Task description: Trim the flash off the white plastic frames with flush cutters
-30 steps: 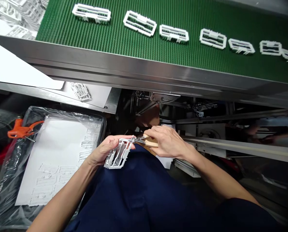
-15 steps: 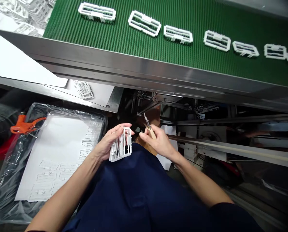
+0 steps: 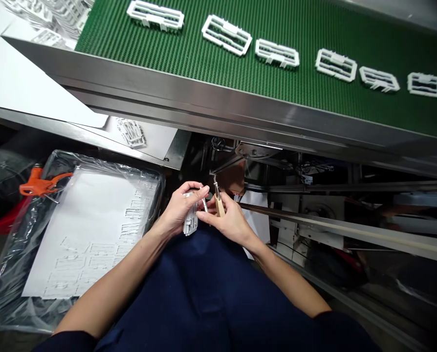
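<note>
My left hand (image 3: 178, 209) is closed around a few white plastic frames (image 3: 190, 221), held together in front of my dark blue clothing. One slim white frame (image 3: 204, 200), seen edge-on, stands apart from the others between my two hands. In my right hand (image 3: 233, 222) is a small tool with a light wooden handle (image 3: 219, 207) and a narrow metal tip (image 3: 216, 184) pointing up and away. My right thumb and fingers reach to the edge-on frame and seem to touch it. The fingers behind it are partly hidden.
A green conveyor belt (image 3: 189, 54) with several white frames runs behind a metal rail (image 3: 211, 90). At left, a plastic-lined crate (image 3: 59, 159) holds white sheets and frames, with an orange-handled tool (image 3: 38, 186) at its edge. A small frame stack (image 3: 131, 133) lies on the metal table.
My hands have come together. The frames in my left hand have turned edge-on, and my right hand has moved left to them with its tool. The whole view has shifted slightly.
</note>
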Demonstrator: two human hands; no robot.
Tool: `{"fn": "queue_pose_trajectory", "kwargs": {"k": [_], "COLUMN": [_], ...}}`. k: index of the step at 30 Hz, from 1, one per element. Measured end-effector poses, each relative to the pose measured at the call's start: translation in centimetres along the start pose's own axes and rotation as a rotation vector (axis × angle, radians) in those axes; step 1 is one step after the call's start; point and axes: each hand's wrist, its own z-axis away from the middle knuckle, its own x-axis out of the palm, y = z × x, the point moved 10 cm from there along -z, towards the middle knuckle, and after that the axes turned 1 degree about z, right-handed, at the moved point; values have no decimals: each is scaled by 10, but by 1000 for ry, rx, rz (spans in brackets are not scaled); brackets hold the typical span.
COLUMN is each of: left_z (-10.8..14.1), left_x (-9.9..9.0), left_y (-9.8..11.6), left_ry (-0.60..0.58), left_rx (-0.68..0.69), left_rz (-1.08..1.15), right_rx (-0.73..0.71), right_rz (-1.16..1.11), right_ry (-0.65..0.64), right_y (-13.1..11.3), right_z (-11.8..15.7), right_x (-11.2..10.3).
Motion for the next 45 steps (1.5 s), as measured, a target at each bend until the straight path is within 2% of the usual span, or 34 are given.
{"fn": "queue_pose_trajectory", "kwargs": {"k": [3, 6, 8, 10, 13, 17, 22, 24, 26, 30, 33, 35, 38, 43, 45], "left_z": [-4, -15, -20, -24, -20, -9, 1, 6, 12, 27, 34, 37, 38, 38, 37], "left_x": [-1, -26, -47, -56, -52, -46, -76, -90, -102, -118, -125, -132, -136, -127, -124], "left_y": [-3, -1, -2, -10, -20, -20, -20, -19, -15, -2, 3, 2, -1, 3, 5], "left_ry": [-20, 110, 228, 255, 207, 148, 224, 253, 281, 280, 268, 313, 360, 334, 357], "left_rx": [0, 84, 127, 100, 60, 66, 107, 108, 106, 105, 122, 119, 99, 93, 94], "left_rz": [-19, -190, -315, -351, -249, 158, 338, 385, 418, 402, 370, 310, 264, 331, 352], "right_rx": [1, 51, 79, 74, 38, -24, -50, -57, -16, 294, 453, 477, 448, 387, 292], "right_rz": [-28, -143, -54, 123, 279, 410, 466, 412, 189, -533, -786, -813, -767, -574, -452], "right_ry": [-24, 30, 113, 136, 86, 68, -71, -119, -207, -520, -672, -694, -662, -599, -539], "right_y": [-2, 9, 18, 23, 21, 3, -8, -9, -3, 14, 13, 11, 8, 7, 3], "right_z": [-2, -7, -8, -7, -7, -11, -23, -29, -36, -38, -32, -29, -29, -28, -31], "right_x": [-3, -17, -27, -24, 0, 33, 74, 84, 92, 116, 124, 124, 122, 120, 118]}}
